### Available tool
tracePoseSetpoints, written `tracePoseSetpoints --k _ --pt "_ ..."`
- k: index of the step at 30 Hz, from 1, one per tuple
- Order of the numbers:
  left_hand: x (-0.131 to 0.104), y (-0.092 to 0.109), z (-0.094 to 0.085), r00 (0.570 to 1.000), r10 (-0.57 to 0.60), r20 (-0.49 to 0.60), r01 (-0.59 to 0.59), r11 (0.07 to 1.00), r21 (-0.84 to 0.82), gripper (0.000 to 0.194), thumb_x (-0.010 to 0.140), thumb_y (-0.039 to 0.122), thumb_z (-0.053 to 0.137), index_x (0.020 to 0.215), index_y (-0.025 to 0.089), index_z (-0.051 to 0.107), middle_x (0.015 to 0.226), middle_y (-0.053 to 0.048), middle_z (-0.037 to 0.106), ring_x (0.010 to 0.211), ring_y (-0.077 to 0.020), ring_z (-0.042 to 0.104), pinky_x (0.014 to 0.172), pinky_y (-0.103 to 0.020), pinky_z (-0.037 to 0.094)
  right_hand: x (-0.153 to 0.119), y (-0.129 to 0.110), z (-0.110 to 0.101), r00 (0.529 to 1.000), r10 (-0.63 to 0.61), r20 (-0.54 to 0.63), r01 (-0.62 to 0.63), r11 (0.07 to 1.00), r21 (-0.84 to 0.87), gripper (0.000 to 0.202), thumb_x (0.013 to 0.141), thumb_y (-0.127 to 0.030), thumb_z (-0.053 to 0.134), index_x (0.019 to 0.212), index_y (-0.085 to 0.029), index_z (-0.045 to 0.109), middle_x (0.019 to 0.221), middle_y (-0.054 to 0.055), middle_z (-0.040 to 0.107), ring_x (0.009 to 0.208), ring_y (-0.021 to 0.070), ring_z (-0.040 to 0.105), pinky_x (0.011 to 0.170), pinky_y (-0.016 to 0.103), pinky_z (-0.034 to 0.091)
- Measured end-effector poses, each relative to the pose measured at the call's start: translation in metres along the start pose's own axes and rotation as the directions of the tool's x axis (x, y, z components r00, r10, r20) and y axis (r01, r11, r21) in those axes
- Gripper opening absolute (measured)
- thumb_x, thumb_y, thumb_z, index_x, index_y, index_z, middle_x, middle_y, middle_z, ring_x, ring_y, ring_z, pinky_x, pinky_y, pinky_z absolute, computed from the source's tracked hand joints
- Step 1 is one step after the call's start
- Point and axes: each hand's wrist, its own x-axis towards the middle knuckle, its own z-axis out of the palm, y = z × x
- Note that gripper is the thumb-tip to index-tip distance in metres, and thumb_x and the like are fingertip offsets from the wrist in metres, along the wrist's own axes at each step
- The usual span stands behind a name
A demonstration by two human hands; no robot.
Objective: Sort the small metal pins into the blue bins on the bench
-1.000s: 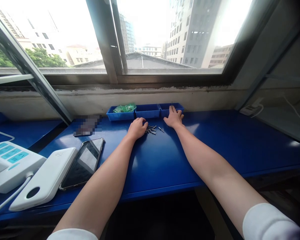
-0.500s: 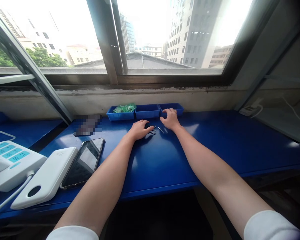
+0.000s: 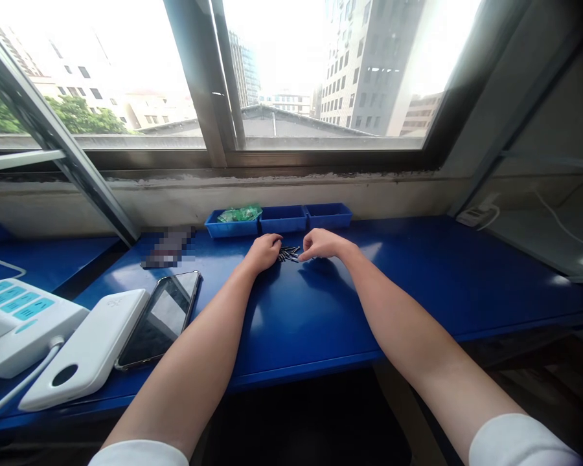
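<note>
Several thin dark rods with shiny metal parts, like small screws or pins (image 3: 288, 254), lie in a loose pile on the blue tabletop (image 3: 311, 323). At the left edge of the pile rests my left hand (image 3: 265, 252), its fingers curled in; whatever they may hold is hidden. From the right, my right hand (image 3: 323, 244) reaches to the pile with thumb and forefinger pressed together. Anything between those fingertips is too small to make out. Just behind the hands stand a middle blue bin (image 3: 283, 223) and a right blue bin (image 3: 328, 220).
A left blue bin (image 3: 232, 229) holds green plastic packets (image 3: 240, 213). On the left lie a phone (image 3: 160, 317), a white power bank (image 3: 85, 353) and a power strip (image 3: 43, 323) with a cable. A blurred flat object (image 3: 169, 247) lies behind. The window wall borders the back.
My right hand has come down from the right bin to the pile, and its fingers have closed. My left thumb has drawn in, leaving more of the pile uncovered. The view has shifted slightly.
</note>
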Motion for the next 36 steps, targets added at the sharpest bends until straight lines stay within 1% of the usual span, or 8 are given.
tracePoseSetpoints --k 4,10,13,21,24,27,31,36 --pt "-0.001 -0.002 -0.005 0.995 -0.045 -0.087 0.052 0.995 0.080 0.027 0.076 0.022 0.048 0.094 0.020 0.068 0.095 -0.007 0.065 0.089 -0.0222 0.061 0.085 -0.031 0.048 0.005 0.007 0.001 0.997 0.077 -0.002 -0.077 0.996 -0.053 0.023 0.056 -0.037 0.076 0.056 -0.018 0.063 0.063 0.005 0.065 0.056 0.0163 0.057 0.048 0.025 0.039" --pt "-0.004 0.001 -0.005 0.998 -0.034 -0.055 0.040 0.993 0.107 0.025 0.075 0.023 0.049 0.093 0.020 0.067 0.094 -0.007 0.063 0.088 -0.0225 0.061 0.083 -0.032 0.048 0.009 0.016 0.003 0.989 0.146 0.016 -0.144 0.984 -0.107 0.008 0.064 -0.019 0.070 0.057 -0.017 0.065 0.074 0.008 0.068 0.067 0.0199 0.061 0.054 0.027 0.043" --pt "-0.005 0.004 -0.005 0.997 -0.002 -0.077 0.009 0.996 0.083 0.025 0.076 0.022 0.049 0.094 0.019 0.066 0.095 -0.007 0.063 0.090 -0.0223 0.060 0.085 -0.032 0.048 0.009 0.017 0.005 0.995 0.093 0.021 -0.089 0.987 -0.136 0.014 0.071 -0.020 0.065 0.058 -0.017 0.062 0.074 0.009 0.067 0.067 0.0200 0.059 0.055 0.027 0.042" --pt "-0.010 0.019 -0.009 0.963 0.232 -0.139 -0.247 0.964 -0.095 0.024 0.081 0.029 0.054 0.098 0.018 0.066 0.092 -0.005 0.065 0.085 -0.0180 0.061 0.078 -0.028 0.047 0.014 0.012 0.023 0.975 -0.117 -0.190 0.107 0.992 -0.060 0.006 0.082 -0.023 0.052 0.084 -0.020 0.057 0.074 0.003 0.062 0.060 0.0138 0.051 0.056 0.024 0.038" --pt "-0.009 0.019 -0.009 0.969 0.200 -0.145 -0.214 0.973 -0.087 0.019 0.083 0.030 0.053 0.087 0.019 0.068 0.085 -0.004 0.066 0.076 -0.0166 0.060 0.073 -0.027 0.047 0.016 0.010 0.030 0.935 -0.195 -0.297 0.216 0.976 0.038 0.005 0.081 -0.021 0.051 0.078 -0.019 0.055 0.065 0.000 0.057 0.057 0.0118 0.048 0.055 0.023 0.037" --pt "-0.009 0.016 -0.009 0.975 0.141 -0.169 -0.152 0.987 -0.054 0.023 0.085 0.033 0.050 0.083 0.019 0.068 0.081 -0.004 0.067 0.074 -0.0168 0.059 0.069 -0.026 0.045 0.020 0.010 0.036 0.896 -0.192 -0.400 0.327 0.894 0.305 0.006 0.076 -0.024 0.055 0.077 -0.018 0.055 0.065 -0.001 0.057 0.058 0.0109 0.049 0.057 0.023 0.040" --pt "-0.008 0.011 -0.008 0.983 0.091 -0.160 -0.096 0.995 -0.025 0.026 0.087 0.031 0.045 0.078 0.019 0.067 0.077 -0.005 0.065 0.073 -0.0171 0.058 0.066 -0.026 0.043 0.023 0.008 0.041 0.940 -0.078 -0.333 0.290 0.696 0.657 0.018 0.066 -0.027 0.064 0.078 -0.016 0.059 0.063 -0.002 0.058 0.053 0.0096 0.049 0.051 0.022 0.040" --pt "-0.008 0.009 -0.006 0.985 0.085 -0.152 -0.091 0.995 -0.028 0.026 0.088 0.030 0.042 0.079 0.020 0.065 0.078 -0.004 0.064 0.071 -0.0164 0.057 0.065 -0.025 0.042 0.021 0.005 0.041 0.935 -0.040 -0.352 0.299 0.624 0.722 0.019 0.061 -0.026 0.066 0.076 -0.016 0.064 0.071 0.001 0.066 0.055 0.0102 0.052 0.050 0.022 0.042"
